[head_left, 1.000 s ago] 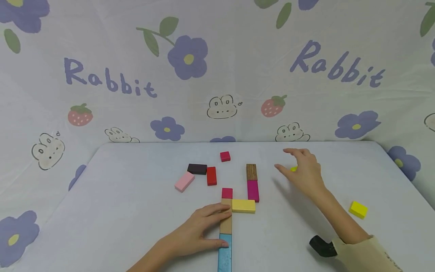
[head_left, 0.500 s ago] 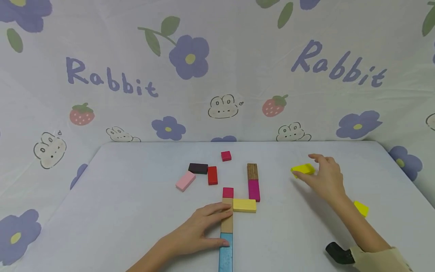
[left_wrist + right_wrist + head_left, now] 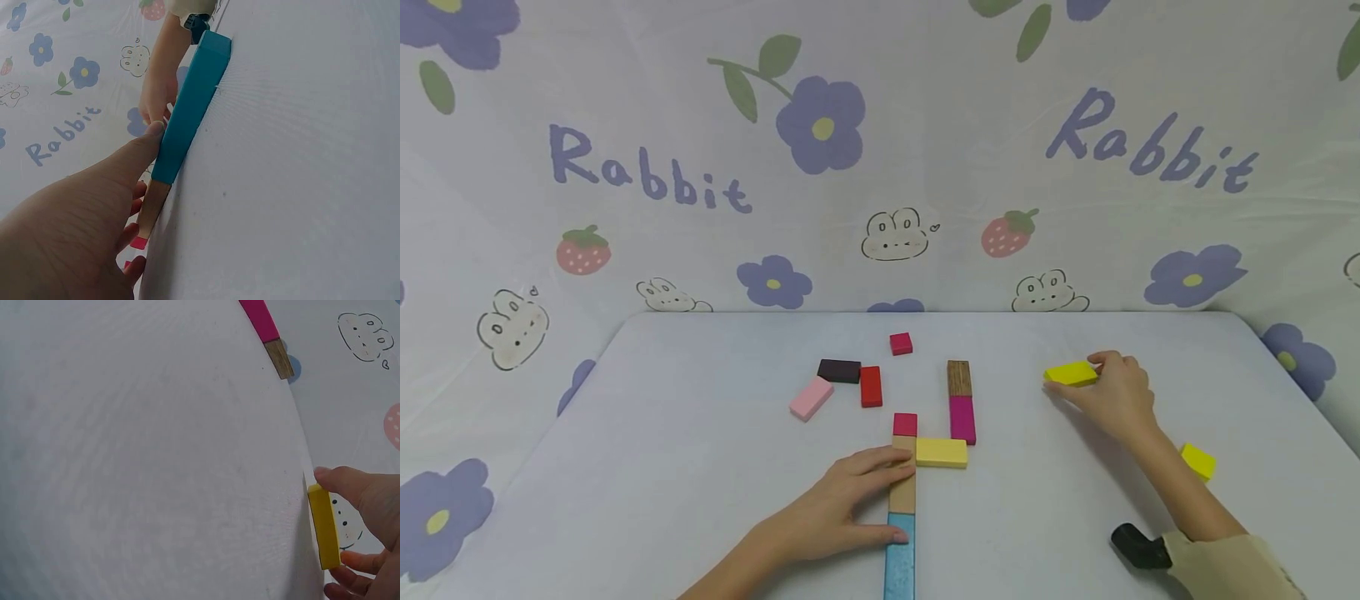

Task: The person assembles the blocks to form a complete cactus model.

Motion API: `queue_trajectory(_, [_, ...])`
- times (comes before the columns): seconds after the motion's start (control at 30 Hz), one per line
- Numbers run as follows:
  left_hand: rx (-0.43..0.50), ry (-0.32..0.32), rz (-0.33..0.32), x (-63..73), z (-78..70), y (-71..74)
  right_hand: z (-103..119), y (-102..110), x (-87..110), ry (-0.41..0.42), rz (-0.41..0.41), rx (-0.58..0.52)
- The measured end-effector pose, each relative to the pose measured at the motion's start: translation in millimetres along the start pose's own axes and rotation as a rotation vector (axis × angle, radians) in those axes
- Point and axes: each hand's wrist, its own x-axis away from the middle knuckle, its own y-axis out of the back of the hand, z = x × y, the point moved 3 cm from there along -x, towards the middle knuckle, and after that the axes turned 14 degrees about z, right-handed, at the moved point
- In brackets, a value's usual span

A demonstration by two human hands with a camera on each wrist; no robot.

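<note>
My right hand pinches a bright yellow block lengthwise, thumb at one end and fingertips at the other, on the right side of the table. In the right wrist view the same yellow block spans thumb and fingers. My left hand lies along a row of blocks with its fingers fairly straight. Its fingertips touch the tan block and its thumb touches the blue block. A small crimson block caps that row's far end. A pale yellow block juts rightward from the tan one.
A magenta block and a brown wood-grain block stretch away beyond the pale yellow one. Further left lie pink, black and red blocks. Another yellow block lies beside my right forearm; a crimson block is farther back.
My right hand has moved right and come down around the yellow block, its thumb and fingers closing on the two ends. The left hand has stayed on the row.
</note>
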Motion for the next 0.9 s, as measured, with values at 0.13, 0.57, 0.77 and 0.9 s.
queue_trajectory(0.13, [0.004, -0.002, 0.000, -0.6, 0.9, -0.4, -0.9, -0.1, -1.1, 0.016, 0.030, 0.002])
queue_trajectory(0.57, [0.013, -0.006, -0.005, 0.3, -0.6, 0.5, -1.5, 4.1, -3.5, 0.172, 0.191, -0.030])
queue_trajectory(0.77, [0.015, -0.005, -0.004, 0.2, -1.1, 0.9, -0.7, 6.1, -3.3, 0.176, 0.196, -0.032])
queue_trajectory(0.9, [0.012, -0.010, -0.007, 0.2, -0.9, 1.0, 2.7, 8.8, -3.6, 0.201, 0.193, -0.019])
